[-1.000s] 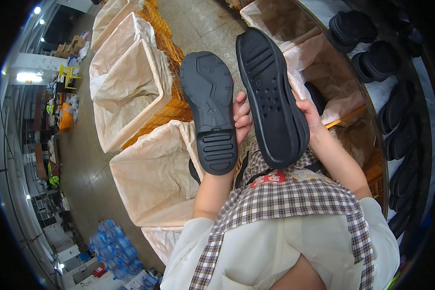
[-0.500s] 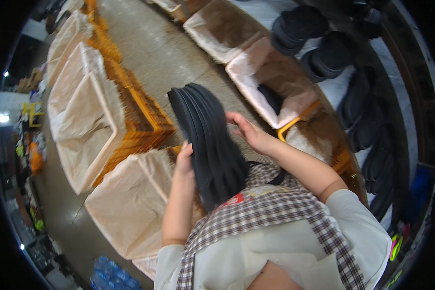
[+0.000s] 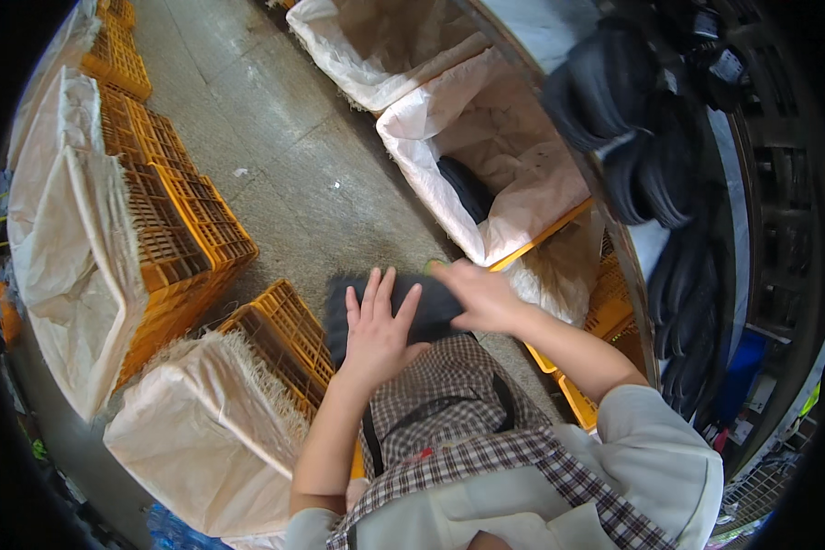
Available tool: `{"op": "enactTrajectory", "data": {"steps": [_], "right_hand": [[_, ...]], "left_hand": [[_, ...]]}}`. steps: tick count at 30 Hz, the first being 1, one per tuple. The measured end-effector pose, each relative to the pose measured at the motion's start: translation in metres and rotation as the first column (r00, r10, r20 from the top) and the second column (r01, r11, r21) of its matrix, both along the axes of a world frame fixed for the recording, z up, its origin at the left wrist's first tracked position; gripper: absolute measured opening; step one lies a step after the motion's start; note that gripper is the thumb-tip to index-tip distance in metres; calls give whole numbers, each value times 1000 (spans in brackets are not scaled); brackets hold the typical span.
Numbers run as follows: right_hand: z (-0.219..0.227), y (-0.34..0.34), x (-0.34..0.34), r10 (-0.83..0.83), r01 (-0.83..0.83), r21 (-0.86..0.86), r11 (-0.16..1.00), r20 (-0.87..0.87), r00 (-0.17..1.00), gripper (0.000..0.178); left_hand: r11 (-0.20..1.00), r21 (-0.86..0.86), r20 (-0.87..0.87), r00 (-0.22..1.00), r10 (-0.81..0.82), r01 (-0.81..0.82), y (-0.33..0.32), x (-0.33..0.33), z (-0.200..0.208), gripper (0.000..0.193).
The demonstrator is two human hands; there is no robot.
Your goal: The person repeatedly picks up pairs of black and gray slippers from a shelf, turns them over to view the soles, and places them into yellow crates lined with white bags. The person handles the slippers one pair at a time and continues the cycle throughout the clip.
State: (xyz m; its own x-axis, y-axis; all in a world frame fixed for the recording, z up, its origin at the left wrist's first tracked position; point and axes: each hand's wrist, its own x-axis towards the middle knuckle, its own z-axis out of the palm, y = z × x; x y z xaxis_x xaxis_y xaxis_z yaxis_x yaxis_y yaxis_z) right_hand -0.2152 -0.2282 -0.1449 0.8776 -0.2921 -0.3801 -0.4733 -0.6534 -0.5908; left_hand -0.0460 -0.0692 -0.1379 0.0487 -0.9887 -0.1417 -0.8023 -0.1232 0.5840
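Black rubbery piece (image 3: 434, 307), just beyond checked apron (image 3: 449, 449). Left hand (image 3: 376, 325) fingers spread wide over it; right hand (image 3: 482, 297) at its right end, grip can't tell. Best: steady, even pressure, no tilting.

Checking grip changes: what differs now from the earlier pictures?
The black soles, held one per hand, then together in the left hand, are now farther from the body, their count unclear. The left hand has opened, spread over them; the right hand has moved to their right end. A dark sole-like piece still lies in the lined crate.
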Motion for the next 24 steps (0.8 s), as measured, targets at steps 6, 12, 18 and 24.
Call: {"op": "enactTrajectory", "data": {"steps": [6,12,18,24], "right_hand": [[-147,-146,-58,-740,619,-635,463,107,664,76],[-345,-291,-64,-669,441,-704,557,-65,741,76],[-526,-287,-31,-490,230,-695,682,-199,849,95],[-538,-332,-48,-497,376,-369,850,-325,805,108]], "left_hand": [[840,232,-194,823,534,-491,29,-7,-113,71],[583,612,-135,656,742,-534,96,-59,-232,58],[283,835,-125,337,933,-471,106,-112,-295,51],[313,868,-230,247,942,-386,90,-127,-310,48]]}}
